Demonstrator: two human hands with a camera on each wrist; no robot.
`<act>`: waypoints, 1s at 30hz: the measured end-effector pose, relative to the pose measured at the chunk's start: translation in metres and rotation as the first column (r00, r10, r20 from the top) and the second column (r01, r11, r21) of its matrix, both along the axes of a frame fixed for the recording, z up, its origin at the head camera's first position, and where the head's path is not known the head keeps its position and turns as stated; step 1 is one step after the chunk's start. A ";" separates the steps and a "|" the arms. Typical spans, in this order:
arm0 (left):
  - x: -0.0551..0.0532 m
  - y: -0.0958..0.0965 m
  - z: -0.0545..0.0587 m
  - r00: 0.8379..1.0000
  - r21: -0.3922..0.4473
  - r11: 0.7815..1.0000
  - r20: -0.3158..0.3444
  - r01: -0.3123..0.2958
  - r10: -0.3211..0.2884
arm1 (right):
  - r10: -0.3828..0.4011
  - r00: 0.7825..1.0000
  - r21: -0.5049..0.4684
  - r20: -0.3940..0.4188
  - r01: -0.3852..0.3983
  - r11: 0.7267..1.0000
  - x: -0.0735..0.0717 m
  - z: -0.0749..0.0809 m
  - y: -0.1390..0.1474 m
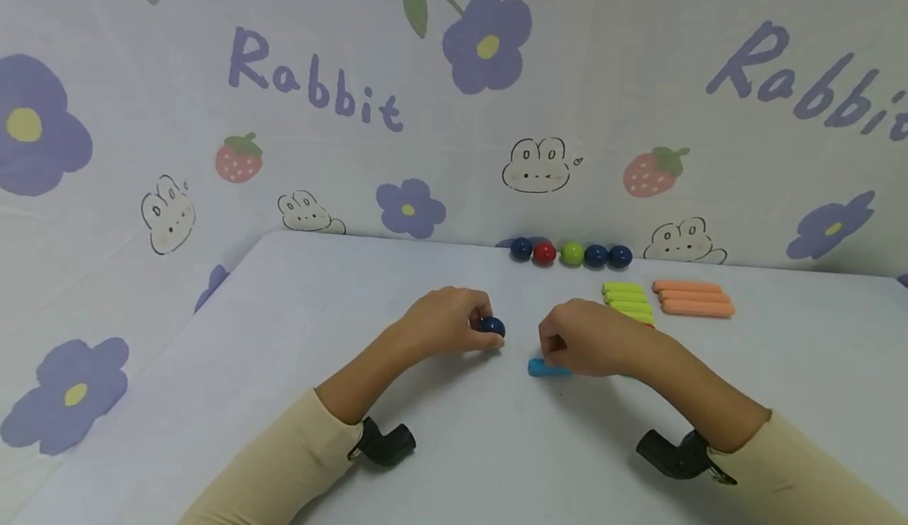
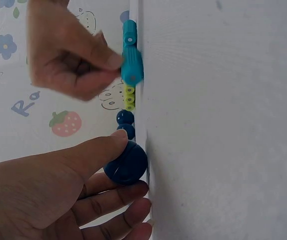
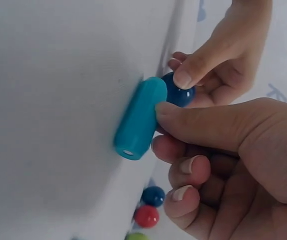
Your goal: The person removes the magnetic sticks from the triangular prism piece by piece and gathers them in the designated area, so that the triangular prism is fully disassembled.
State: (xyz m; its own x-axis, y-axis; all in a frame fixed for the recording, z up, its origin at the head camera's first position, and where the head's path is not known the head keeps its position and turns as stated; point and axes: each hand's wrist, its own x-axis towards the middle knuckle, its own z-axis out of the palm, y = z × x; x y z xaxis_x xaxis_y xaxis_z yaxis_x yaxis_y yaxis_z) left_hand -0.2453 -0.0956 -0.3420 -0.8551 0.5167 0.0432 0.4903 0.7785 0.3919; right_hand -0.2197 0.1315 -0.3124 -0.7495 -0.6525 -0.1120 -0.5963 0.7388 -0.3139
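Observation:
My left hand (image 1: 448,324) pinches a dark blue ball (image 1: 493,326) between thumb and fingers, low over the white table. To its right, my right hand (image 1: 592,340) holds a turquoise-blue rod (image 1: 543,367) by thumb and fingertips. In the right wrist view the rod (image 3: 139,122) is grooved, with a pale round spot in its end. Ball and rod look close together there, but the head view has a gap between them. Another turquoise rod (image 2: 129,33) shows beyond the held one in the left wrist view. The right forearm hides part of the table behind it.
At the table's back edge stands a row of balls: dark blue (image 1: 521,249), red (image 1: 544,253), green (image 1: 571,254) and two more dark blue. Yellow-green rods (image 1: 624,290) and orange rods (image 1: 697,308) lie behind the right hand. A patterned cloth (image 1: 454,139) hangs behind the table.

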 end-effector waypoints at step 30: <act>0.002 0.001 0.002 1.000 -0.021 1.000 0.020 -0.018 0.018 | -0.137 0.985 -0.003 0.105 0.138 0.990 0.046 -0.019 0.088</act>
State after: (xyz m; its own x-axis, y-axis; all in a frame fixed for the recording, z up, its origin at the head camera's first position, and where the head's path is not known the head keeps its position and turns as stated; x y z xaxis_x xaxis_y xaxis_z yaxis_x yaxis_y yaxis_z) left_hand -0.2428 -0.0943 -0.3396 -0.8648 0.5018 0.0155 0.4683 0.7952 0.3851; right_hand -0.1738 0.2193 -0.3316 -0.8170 -0.5453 -0.1878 -0.4527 0.8081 -0.3769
